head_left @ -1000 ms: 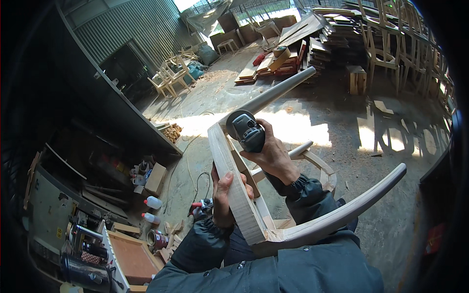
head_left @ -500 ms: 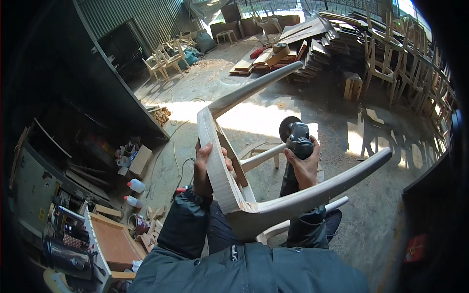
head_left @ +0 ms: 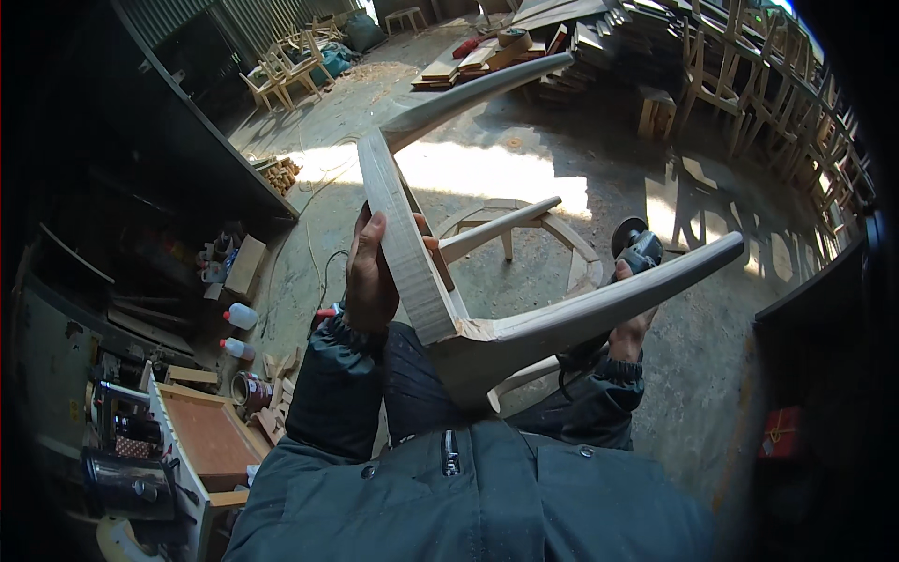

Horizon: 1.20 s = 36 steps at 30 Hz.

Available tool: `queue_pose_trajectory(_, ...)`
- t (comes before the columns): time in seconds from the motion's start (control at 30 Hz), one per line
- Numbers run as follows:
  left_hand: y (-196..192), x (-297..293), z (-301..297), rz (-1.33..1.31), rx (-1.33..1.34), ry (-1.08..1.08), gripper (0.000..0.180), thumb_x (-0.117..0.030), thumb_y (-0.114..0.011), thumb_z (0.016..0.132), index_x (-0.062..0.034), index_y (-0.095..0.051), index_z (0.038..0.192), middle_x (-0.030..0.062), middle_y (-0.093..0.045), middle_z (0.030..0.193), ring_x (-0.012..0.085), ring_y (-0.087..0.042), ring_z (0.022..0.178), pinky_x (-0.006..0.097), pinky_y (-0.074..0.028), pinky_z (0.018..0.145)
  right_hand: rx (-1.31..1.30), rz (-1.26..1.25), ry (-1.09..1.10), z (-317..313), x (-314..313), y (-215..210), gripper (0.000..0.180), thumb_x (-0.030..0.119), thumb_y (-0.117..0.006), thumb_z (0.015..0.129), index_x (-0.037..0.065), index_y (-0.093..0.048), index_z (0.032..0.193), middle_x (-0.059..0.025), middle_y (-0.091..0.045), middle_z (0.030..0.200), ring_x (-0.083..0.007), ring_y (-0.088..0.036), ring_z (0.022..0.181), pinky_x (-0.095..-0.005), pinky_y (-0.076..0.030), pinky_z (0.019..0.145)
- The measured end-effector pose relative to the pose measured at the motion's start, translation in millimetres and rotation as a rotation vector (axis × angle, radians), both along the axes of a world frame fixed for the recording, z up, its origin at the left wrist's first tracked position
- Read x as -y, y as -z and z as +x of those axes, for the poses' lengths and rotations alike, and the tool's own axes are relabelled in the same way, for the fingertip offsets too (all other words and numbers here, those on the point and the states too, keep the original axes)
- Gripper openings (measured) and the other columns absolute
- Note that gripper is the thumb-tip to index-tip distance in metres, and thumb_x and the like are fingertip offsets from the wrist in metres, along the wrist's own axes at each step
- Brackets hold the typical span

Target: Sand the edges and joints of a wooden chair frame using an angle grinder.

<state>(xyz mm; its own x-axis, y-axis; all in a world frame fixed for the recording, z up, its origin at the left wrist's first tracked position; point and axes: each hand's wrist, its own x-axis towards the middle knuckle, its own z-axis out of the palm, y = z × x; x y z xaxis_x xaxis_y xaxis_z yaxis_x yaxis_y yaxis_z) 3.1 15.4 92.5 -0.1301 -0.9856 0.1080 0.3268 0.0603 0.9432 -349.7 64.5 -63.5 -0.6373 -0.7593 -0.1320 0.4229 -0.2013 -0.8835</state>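
An unfinished pale wooden chair frame [head_left: 405, 245] is tilted in front of my body, with its long curved legs pointing away and to the right. My left hand [head_left: 373, 273] is closed around its wide flat rail at the left, thumb on the outer face and fingertips showing inside. My right hand [head_left: 637, 330] grips a dark angle grinder [head_left: 642, 249] just beyond the right curved leg, which covers part of the hand and of the tool's body. The grinder's round disc points up and away, apart from the wood.
A round wooden frame with legs [head_left: 579, 234] stands on the floor just beyond. White bottles [head_left: 240, 317], a paint can [head_left: 251, 390] and wood offcuts lie at left, near a wooden drawer-like box [head_left: 208, 433]. Stacked boards [head_left: 599, 47] and chair frames [head_left: 716, 89] fill the far right.
My right hand has moved the grinder to the right, from between the chair legs to beyond the right leg. The view has tilted downward. My left hand keeps its hold on the rail.
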Motion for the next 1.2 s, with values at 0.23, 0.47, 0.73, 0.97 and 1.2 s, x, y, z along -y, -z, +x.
queue_pose_trajectory(0.23,73.0,-65.0,15.2,-0.149,0.18,-0.053,0.073,-0.054,-0.052,0.106,-0.0002,-0.039,0.153,0.0245,-0.059,0.14,0.0339,-0.064,0.126,0.048,-0.053,0.108,-0.158,0.122,0.211,-16.1,-11.8,49.7,0.092,0.02,-0.094,0.083,0.001,-0.037,0.154,-0.0138,-0.06,0.136,-0.0268,-0.061,0.125,-0.0388,-0.05,0.11)
queue_pose_trajectory(0.47,63.8,-75.8,13.7,0.02,0.063,0.05,0.081,-0.062,-0.047,0.106,0.0015,-0.036,0.156,0.0278,-0.055,0.147,0.039,-0.06,0.132,0.05,-0.049,0.114,-0.213,0.193,0.229,-9.0,-18.7,44.7,0.096,0.021,-0.094,0.082,0.003,-0.035,0.156,-0.0157,-0.059,0.136,-0.0277,-0.061,0.123,-0.04,-0.051,0.108)
queue_pose_trajectory(0.73,-17.1,73.8,24.1,0.269,-0.102,0.159,0.066,-0.059,-0.058,0.101,0.0027,-0.055,0.126,0.0214,-0.063,0.126,0.0344,-0.069,0.115,0.05,-0.061,0.097,-0.157,0.207,0.329,-26.8,-37.1,20.3,0.102,0.025,-0.097,0.079,0.005,-0.034,0.156,-0.0181,-0.059,0.136,-0.0314,-0.064,0.119,-0.0429,-0.058,0.1)
queue_pose_trajectory(0.97,-3.9,120.9,28.5,0.354,-0.455,0.34,0.041,-0.026,-0.069,0.1,0.0027,-0.047,0.119,0.005,-0.054,0.095,0.0154,-0.063,0.08,0.034,-0.058,0.076,-0.181,0.304,0.554,-77.7,-99.8,27.3,0.099,0.026,-0.095,0.08,0.003,-0.037,0.156,-0.0187,-0.057,0.138,-0.0341,-0.061,0.123,-0.0479,-0.052,0.107)
queue_pose_trajectory(1.2,-32.0,96.0,8.0,0.019,-0.359,0.168,0.046,-0.03,-0.068,0.1,0.0046,-0.049,0.123,0.0055,-0.056,0.091,0.0154,-0.062,0.074,0.031,-0.056,0.072,-0.248,0.45,0.739,-121.6,-180.1,54.0,0.091,0.027,-0.093,0.082,0.002,-0.041,0.153,-0.0161,-0.058,0.139,-0.0319,-0.061,0.124,-0.0458,-0.05,0.108)
